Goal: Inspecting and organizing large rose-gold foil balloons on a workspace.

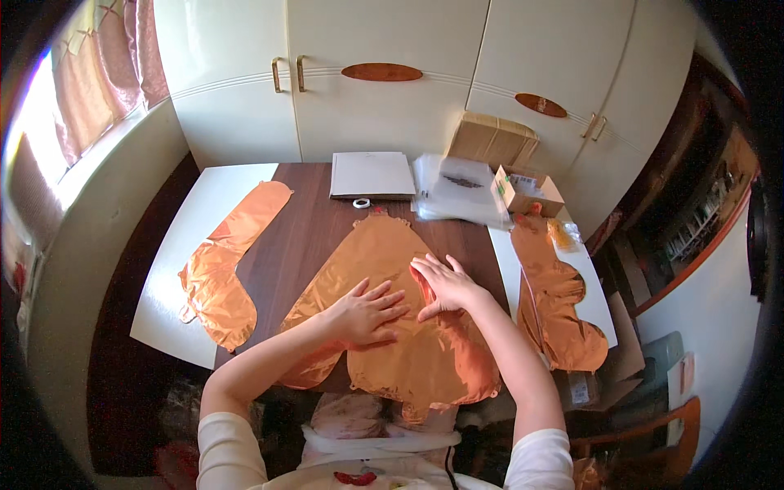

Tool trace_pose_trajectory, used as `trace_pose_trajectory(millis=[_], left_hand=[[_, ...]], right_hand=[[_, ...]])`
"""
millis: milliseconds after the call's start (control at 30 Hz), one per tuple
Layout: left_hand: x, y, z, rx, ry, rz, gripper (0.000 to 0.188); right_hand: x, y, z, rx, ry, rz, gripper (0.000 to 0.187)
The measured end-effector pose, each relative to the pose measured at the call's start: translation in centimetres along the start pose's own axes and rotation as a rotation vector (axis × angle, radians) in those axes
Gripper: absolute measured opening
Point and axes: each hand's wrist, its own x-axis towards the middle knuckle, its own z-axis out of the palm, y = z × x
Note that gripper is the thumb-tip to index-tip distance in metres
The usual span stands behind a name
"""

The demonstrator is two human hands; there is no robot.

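A large flat copper-coloured foil balloon (392, 269) lies on the brown tabletop in front of me, its lower edge reaching the table's near edge. My left hand (367, 314) rests palm down on the middle of it, fingers stretched out. Just to the right, my right hand (445, 286) presses on the foil with the thumb apart from the fingers. A raised, reddish crease shows between that thumb and the fingers. Off to the left is a bent copper foil balloon (224, 265); at the right lies another, with rounded lobes (559, 302).
At the back of the table (298, 192) are a flat pale box (372, 175), a white tape roll (362, 203), clear plastic sleeves (459, 189) and an open small carton (529, 191). A brown cardboard box (492, 139) stands behind them, against white cabinets (384, 106). A wooden chair (653, 433) is at lower right.
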Motion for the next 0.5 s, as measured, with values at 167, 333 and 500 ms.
trace_pose_trajectory(millis=[167, 333, 500], left_hand=[[-0.8, 0.3, 0.1, 0.031, 0.058, 0.015, 0.066], [-0.9, 0.2, 0.3, 0.046, 0.081, 0.026, 0.069], [-1.3, 0.2, 0.3, 0.023, 0.084, 0.004, 0.071]], right_hand=[[0.1, 0.1, 0.1, -0.019, -0.055, 0.005, 0.121], [-0.5, 0.1, 0.4, -0.083, -0.004, -0.015, 0.110], [-3.3, -5.2, 0.3, -0.195, 0.057, -0.042, 0.066]])
